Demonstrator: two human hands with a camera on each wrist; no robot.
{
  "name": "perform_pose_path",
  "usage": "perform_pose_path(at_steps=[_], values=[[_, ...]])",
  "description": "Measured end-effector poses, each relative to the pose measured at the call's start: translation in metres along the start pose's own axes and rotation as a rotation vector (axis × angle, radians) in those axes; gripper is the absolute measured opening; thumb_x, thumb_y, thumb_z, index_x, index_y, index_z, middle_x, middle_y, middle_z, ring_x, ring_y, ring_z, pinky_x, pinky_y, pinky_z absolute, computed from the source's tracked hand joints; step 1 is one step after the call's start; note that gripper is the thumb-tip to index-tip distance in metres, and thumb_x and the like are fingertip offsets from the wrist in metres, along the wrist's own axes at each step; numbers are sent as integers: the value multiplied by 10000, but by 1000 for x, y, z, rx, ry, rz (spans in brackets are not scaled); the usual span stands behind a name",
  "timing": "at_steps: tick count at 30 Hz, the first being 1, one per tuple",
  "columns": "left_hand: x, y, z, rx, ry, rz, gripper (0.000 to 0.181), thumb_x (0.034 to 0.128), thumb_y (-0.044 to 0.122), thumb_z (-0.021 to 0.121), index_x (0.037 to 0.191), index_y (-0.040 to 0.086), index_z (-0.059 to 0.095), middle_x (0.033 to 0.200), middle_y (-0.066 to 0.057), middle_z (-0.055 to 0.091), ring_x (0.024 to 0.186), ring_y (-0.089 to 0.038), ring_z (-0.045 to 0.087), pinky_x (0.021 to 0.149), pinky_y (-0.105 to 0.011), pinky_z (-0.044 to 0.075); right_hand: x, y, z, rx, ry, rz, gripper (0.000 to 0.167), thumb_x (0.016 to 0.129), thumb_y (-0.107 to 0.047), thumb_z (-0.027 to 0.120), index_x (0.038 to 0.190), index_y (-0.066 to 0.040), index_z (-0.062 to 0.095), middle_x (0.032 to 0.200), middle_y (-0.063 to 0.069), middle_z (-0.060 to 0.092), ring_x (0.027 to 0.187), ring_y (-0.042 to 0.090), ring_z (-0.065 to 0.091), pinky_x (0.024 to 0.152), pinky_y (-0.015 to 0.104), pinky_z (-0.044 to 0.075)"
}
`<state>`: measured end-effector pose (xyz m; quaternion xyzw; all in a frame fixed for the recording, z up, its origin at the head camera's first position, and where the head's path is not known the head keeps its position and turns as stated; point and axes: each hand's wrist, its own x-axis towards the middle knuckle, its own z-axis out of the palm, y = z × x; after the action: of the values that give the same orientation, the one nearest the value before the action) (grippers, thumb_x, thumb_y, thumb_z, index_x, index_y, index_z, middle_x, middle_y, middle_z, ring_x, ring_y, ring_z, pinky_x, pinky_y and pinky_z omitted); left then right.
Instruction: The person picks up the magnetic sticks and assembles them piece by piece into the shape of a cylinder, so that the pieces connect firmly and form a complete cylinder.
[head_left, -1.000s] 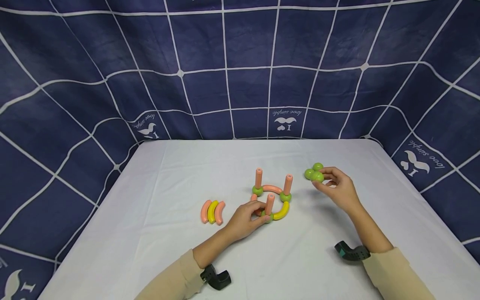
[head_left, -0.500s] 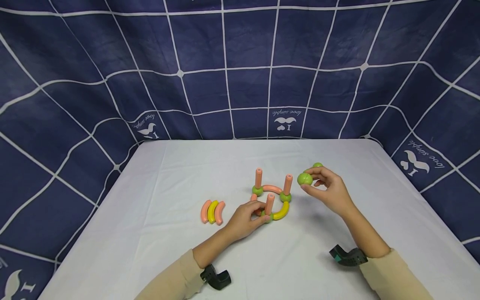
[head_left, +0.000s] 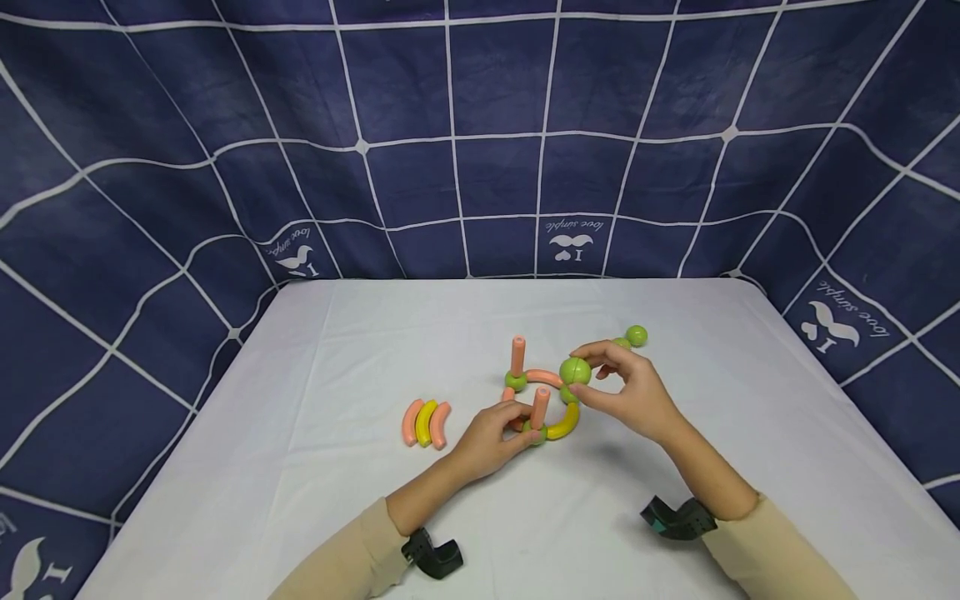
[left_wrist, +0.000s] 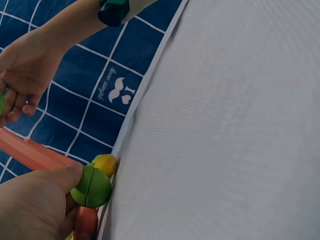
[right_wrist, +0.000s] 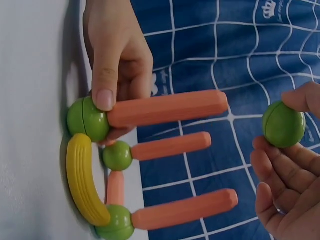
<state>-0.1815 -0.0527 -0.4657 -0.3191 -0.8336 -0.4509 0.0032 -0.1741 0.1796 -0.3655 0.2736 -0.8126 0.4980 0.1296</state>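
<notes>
My left hand [head_left: 487, 442] pinches the green ball [left_wrist: 92, 186] at the front corner of a ring of green balls and curved pieces. A pink stick [right_wrist: 167, 108] stands up from that ball. Two more pink sticks, one at the back left [head_left: 517, 357] and one at the right [right_wrist: 185, 209], also stand on green balls. A yellow curved piece [right_wrist: 85, 179] joins the front ball and the right one. My right hand [head_left: 626, 390] holds a loose green ball [right_wrist: 283, 124] between thumb and fingers, raised clear of the stick tops in the right wrist view.
Three curved pieces, two pink and one yellow [head_left: 423, 423], lie side by side left of the ring. Green balls [head_left: 636, 336] rest on the white table [head_left: 337, 350] behind my right hand. A blue checked cloth [head_left: 405, 183] hangs behind the table.
My right hand has lifted a green ball from the group at the right and carried it left, over the ring's right side. My left hand has stayed in place.
</notes>
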Motion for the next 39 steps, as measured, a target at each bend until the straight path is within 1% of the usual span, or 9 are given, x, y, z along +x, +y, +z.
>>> perform_pose_path(at_steps=[2, 9, 14, 20, 22, 27, 31, 36, 39], values=[[0, 0, 0, 5, 3, 7, 275, 904, 237, 708, 1150, 116, 680, 1011, 47, 666, 890, -85, 581, 811, -254, 485, 1, 0, 4, -1, -15, -12, 335, 790, 9, 763, 1106, -28, 656, 987, 28, 690, 896, 126, 566, 760, 276, 463], [-1, 0, 0, 11, 17, 29, 235, 898, 210, 715, 1102, 101, 673, 922, 42, 611, 852, -120, 564, 792, -255, 480, 5, 2, 16, 11, -57, -50, 324, 780, -13, 780, 1085, -45, 675, 972, 10, 685, 813, 162, 561, 723, 301, 457], [-1, 0, -1, 11, 13, 33, 236, 900, 213, 713, 1104, 102, 672, 910, 47, 598, 843, -132, 554, 775, -251, 466, 7, 4, 21, 28, -76, -38, 320, 774, -23, 791, 1073, -49, 680, 987, 4, 684, 798, 164, 550, 707, 291, 469], [-2, 0, -2, 10, 18, 68, 268, 899, 213, 709, 1141, 104, 674, 928, 37, 620, 830, -130, 557, 760, -260, 471, 7, 5, 26, 58, -96, -24, 333, 778, -44, 802, 1088, -37, 682, 997, -3, 675, 783, 185, 540, 702, 315, 475], [-2, -1, -2, 13, 17, 72, 269, 900, 214, 708, 1144, 106, 675, 935, 33, 624, 831, -127, 555, 761, -260, 471, 7, 5, 27, 62, -97, -23, 334, 778, -51, 804, 1089, -49, 684, 989, -14, 670, 779, 187, 538, 700, 321, 474], [-2, -1, -2, 18, 6, 44, 264, 902, 220, 708, 1139, 108, 674, 942, 44, 620, 848, -108, 550, 778, -248, 470, 6, 3, 28, 62, -96, -17, 340, 776, -53, 802, 1095, -73, 685, 961, -26, 647, 772, 183, 529, 702, 341, 474], [-1, -1, -1, 19, 4, 25, 252, 902, 215, 713, 1127, 107, 675, 943, 47, 616, 860, -101, 550, 791, -244, 471, 6, 3, 29, 54, -94, -18, 349, 772, -50, 802, 1100, -37, 681, 933, -23, 630, 771, 184, 529, 697, 347, 477], [-2, -2, -1, 17, 6, 19, 245, 899, 201, 717, 1121, 107, 673, 965, 42, 626, 878, -99, 560, 814, -246, 478, 7, 2, 31, 47, -95, -18, 357, 771, -59, 806, 1104, -25, 679, 941, -24, 627, 775, 174, 528, 692, 346, 473], [-2, -2, 0, 13, 12, 25, 248, 897, 202, 719, 1121, 108, 673, 979, 40, 634, 882, -97, 563, 821, -249, 481, 7, 2, 32, 44, -92, -21, 358, 771, -62, 809, 1103, -25, 681, 936, -25, 628, 775, 174, 526, 684, 344, 471]])
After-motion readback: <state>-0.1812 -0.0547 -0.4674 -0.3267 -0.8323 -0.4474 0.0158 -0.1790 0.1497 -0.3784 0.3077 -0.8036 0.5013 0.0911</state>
